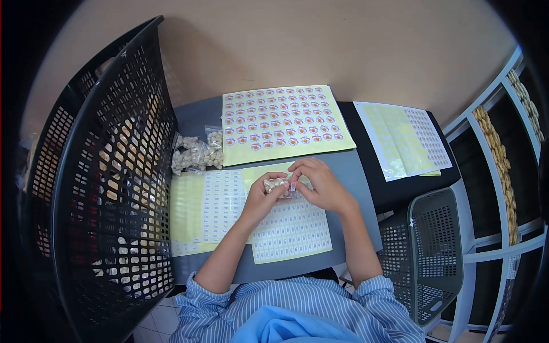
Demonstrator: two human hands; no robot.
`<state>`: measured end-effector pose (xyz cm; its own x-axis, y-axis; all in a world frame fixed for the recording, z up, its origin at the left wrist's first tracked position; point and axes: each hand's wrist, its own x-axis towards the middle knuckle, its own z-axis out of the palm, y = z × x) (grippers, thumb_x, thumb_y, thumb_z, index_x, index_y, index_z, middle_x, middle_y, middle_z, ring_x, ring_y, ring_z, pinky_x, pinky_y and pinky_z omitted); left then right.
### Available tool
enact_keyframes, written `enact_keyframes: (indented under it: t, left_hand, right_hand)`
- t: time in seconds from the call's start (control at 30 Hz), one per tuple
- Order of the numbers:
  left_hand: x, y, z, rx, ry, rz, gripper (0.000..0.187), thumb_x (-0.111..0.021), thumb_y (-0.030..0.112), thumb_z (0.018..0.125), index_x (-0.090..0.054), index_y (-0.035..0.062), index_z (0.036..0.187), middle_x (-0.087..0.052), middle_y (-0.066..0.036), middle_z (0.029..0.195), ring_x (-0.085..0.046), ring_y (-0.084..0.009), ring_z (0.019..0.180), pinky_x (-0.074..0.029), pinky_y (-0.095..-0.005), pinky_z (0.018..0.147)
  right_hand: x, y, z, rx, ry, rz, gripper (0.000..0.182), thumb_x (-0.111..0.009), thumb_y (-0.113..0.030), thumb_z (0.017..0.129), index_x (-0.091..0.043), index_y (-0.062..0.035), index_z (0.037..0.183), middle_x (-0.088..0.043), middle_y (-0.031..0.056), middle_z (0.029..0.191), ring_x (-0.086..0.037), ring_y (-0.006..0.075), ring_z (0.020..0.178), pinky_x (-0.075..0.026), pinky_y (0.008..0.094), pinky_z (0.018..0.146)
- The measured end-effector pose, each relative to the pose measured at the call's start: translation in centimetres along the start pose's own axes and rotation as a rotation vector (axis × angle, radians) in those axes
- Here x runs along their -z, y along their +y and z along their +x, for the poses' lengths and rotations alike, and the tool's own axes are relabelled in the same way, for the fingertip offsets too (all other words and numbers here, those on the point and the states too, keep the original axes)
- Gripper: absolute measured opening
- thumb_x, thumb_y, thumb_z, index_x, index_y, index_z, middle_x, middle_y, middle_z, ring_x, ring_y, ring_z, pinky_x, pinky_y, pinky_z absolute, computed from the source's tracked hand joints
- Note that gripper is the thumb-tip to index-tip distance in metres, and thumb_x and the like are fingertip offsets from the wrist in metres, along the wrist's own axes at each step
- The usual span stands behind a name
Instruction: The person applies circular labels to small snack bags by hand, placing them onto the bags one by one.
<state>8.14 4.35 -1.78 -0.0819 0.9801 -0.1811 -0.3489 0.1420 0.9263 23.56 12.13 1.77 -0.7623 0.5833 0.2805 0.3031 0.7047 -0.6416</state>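
Near the middle of the grey table, my left hand (263,197) is closed round a small clear bag (276,185) of pale pieces. Thumb and fingers of my right hand (316,184) are pinched together at the bag's right side; a small pale bit shows at the fingertips. Beneath both hands lie a sheet of small labels (291,232) and, to its left, another label sheet (222,200) with a yellow strip. Behind them is a large yellow-edged sheet of round orange and pink stickers (281,118). Filled clear bags (194,153) rest at the table's back left.
A tall dark perforated basket (123,171) holding packed bags stands at the left. Partly used sticker sheets (402,139) lie on a black surface at the right. A green basket (436,251) sits lower right, beside a pale rack (496,255) with braided strands.
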Motion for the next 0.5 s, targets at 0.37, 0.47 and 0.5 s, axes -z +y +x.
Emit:
enact_keyframes:
  t: [0.37,0.47,0.5]
  left_hand:
    - [0.4,-0.3,0.0,-0.052,0.001,0.113,0.026,-0.061,0.012,0.078,-0.055,0.0020,0.101,-0.060,-0.004,0.086,-0.057,-0.0070,0.075,-0.045,-0.0193,0.065]
    - [0.1,0.0,-0.2,-0.061,-0.004,0.134,0.025,-0.060,0.011,0.079,-0.055,0.0018,0.101,-0.060,-0.004,0.086,-0.057,-0.0070,0.076,-0.045,-0.0192,0.065]
    - [0.1,0.0,-0.1,-0.060,-0.005,0.137,0.025,-0.060,0.011,0.079,-0.055,0.0018,0.101,-0.060,-0.004,0.086,-0.057,-0.0070,0.076,-0.045,-0.0192,0.065]
  right_hand:
    - [-0.9,-0.3,-0.3,-0.004,0.144,0.105,0.022,-0.060,-0.002,0.070,-0.055,-0.0018,0.092,-0.055,0.0108,0.096,-0.055,0.0262,0.090,-0.045,0.0360,0.081]
    - [-0.6,-1.1,-0.1,-0.165,0.196,0.301,0.038,-0.060,-0.001,0.072,-0.049,-0.0020,0.108,-0.055,0.0119,0.096,-0.058,0.0224,0.082,-0.049,0.0310,0.071]
    - [-0.7,-1.0,-0.2,-0.166,0.199,0.303,0.038,-0.060,-0.001,0.072,-0.049,-0.0020,0.108,-0.055,0.0119,0.096,-0.058,0.0224,0.082,-0.049,0.0310,0.071]
